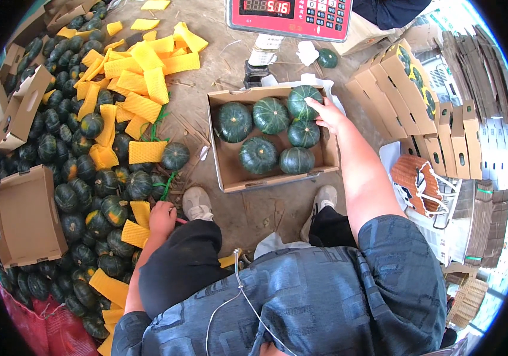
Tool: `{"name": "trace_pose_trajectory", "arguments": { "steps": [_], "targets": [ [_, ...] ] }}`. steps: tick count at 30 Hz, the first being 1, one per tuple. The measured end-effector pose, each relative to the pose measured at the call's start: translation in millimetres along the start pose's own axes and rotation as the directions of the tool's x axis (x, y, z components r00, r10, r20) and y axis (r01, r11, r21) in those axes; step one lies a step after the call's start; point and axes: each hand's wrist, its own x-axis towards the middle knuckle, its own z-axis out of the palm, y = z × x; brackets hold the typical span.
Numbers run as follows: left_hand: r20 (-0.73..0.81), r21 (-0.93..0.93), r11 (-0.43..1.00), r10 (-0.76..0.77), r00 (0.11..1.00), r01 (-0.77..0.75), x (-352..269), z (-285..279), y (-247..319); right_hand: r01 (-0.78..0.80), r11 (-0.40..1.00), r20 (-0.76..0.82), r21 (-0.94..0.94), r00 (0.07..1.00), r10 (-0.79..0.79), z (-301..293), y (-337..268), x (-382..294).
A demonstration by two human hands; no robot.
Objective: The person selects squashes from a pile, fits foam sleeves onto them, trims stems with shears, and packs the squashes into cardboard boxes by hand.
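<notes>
In front of me a shallow cardboard box (231,181) holds several round dark-green squashes. My right hand (328,115) grips the squash (303,102) in its far right corner, fingers spread over the top and side. Just below that one sits a smaller squash (303,133), close to my fingertips. A large squash (258,155) lies in the near part of the box. My left hand (163,219) is low beside my knee, at the edge of the squash pile (98,222). A small pinkish object or fingertip shows there; its grip is unclear.
Yellow foam net sleeves (147,66) lie over the pile. A red digital scale display (287,18) stands beyond the box. An upturned-edge carton (26,218) rests on the pile. Stacked cartons (396,89) and a brown patterned bag (418,184) stand at right.
</notes>
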Motion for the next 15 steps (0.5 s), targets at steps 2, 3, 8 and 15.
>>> {"name": "trace_pose_trajectory", "arguments": {
  "steps": [2, 3, 8, 15],
  "targets": [
    [0.009, -0.002, 1.000, -0.007, 1.000, 0.007, -0.6, -0.9, -2.4, -0.042, 0.999, 0.024, 0.003, 0.999, 0.042, 6.8, -1.8, -9.3],
    [0.016, -0.005, 1.000, -0.007, 1.000, 0.007, 0.8, -1.3, -1.3, -0.026, 0.999, -0.088, 0.047, 0.996, 0.030, 14.2, -1.2, -14.1],
    [0.038, -0.010, 1.000, -0.026, 0.999, 0.026, 2.3, -2.0, 1.1, -0.197, 0.980, -0.208, 0.030, 0.958, 0.199, 12.7, 2.3, -0.9],
    [0.033, -0.022, 0.999, -0.047, 0.998, 0.048, 2.3, -2.2, 0.9, 0.476, 0.686, -0.385, -0.550, 0.584, -0.714, 54.2, 32.2, -56.6]
  ]
}}
